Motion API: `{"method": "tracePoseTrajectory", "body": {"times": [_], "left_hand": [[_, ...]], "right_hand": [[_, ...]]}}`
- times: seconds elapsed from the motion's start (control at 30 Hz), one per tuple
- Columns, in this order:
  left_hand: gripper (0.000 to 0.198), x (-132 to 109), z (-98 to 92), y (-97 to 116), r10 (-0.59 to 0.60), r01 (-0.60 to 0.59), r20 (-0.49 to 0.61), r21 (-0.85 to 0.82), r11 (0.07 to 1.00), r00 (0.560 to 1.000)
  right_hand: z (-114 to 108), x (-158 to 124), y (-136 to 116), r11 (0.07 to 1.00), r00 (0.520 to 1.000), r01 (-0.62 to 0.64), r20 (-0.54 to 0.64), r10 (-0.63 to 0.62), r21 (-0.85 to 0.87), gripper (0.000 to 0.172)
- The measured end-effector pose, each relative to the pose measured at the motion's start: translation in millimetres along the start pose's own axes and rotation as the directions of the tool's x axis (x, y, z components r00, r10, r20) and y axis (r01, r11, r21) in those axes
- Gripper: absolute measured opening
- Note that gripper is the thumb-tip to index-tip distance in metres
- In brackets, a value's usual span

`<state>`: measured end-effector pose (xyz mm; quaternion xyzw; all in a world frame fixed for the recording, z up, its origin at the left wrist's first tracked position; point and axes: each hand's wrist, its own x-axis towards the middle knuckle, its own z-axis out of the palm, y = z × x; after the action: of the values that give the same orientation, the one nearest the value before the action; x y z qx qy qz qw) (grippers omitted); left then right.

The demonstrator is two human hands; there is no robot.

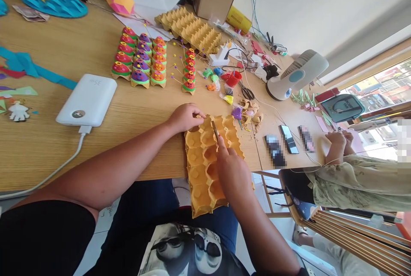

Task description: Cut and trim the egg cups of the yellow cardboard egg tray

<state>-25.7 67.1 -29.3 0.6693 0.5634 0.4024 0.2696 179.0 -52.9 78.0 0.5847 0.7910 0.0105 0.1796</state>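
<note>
We see our left hand [185, 116] closed in a pinching grip on the far edge of the yellow egg tray [205, 169], fingers curled over the rim and thumb underneath, holding the cardboard steady. The tray lies half on the table [80, 53] and half hanging off its near edge over our lap. Our right hand [231, 173] rests on the tray's middle cups, its grip closed around a thin tool [215, 130] whose narrow blade-like end points away from us into the cups near the far rim; whether it is a knife or one blade of scissors we cannot tell. Farther back on the table stand rows of painted egg-cup caps [139, 57] in red, purple, orange and green, with another egg tray [189, 29] behind them. A white power bank [87, 100] lies to our left, its cable running off the table. At the right, another person's hands [338, 141] rest on the table's edge, near a white fan [297, 74].
</note>
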Motion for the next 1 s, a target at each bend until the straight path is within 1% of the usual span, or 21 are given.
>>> {"method": "tracePoseTrajectory", "body": {"times": [0.1, 0.2, 0.3, 0.37, 0.57, 0.73, 0.9, 1.0], "left_hand": [[0.03, 0, -0.2, -1, -0.006, 0.006, 0.003, 0.005, 1.0, 1.0], [0.029, 0, 0.4, -2, -0.003, 0.003, 0.003, -0.009, 1.0, 1.0], [0.029, 0, 0.9, -4, 0.001, -0.001, 0.001, -0.016, 1.0, 1.0], [0.029, 0, 1.0, -4, 0.004, -0.004, 0.002, -0.015, 1.0, 1.0], [0.03, 1, 1.1, -5, 0.0, 0.0, 0.012, -0.02, 1.0, 1.0], [0.029, 1, 1.4, -4, -0.007, 0.007, 0.007, -0.035, 0.999, 1.0], [0.028, 1, 1.4, -4, -0.004, 0.005, 0.002, -0.026, 1.0, 1.0], [0.028, 1, 1.4, -3, -0.005, 0.005, 0.003, -0.017, 1.0, 1.0]], "right_hand": [[-7, 1, 10, 0.994, 1.0, -0.012, -0.017, 0.014, 0.107, 0.058], [-11, 1, 19, 0.971, 0.996, -0.008, -0.089, 0.03, 0.239, 0.053], [-9, 2, 22, 0.942, 0.982, -0.01, -0.173, 0.072, 0.334, 0.053], [-5, 4, 21, 0.926, 0.978, 0.002, -0.193, 0.077, 0.379, 0.055], [4, 10, 19, 0.903, 0.976, 0.039, -0.212, 0.058, 0.428, 0.054], [12, 17, 32, 0.883, 0.967, 0.061, -0.247, 0.064, 0.466, 0.054], [13, 25, 41, 0.865, 0.952, 0.039, -0.283, 0.121, 0.501, 0.053], [13, 26, 41, 0.836, 0.955, 0.107, -0.29, 0.065, 0.538, 0.052]]}}
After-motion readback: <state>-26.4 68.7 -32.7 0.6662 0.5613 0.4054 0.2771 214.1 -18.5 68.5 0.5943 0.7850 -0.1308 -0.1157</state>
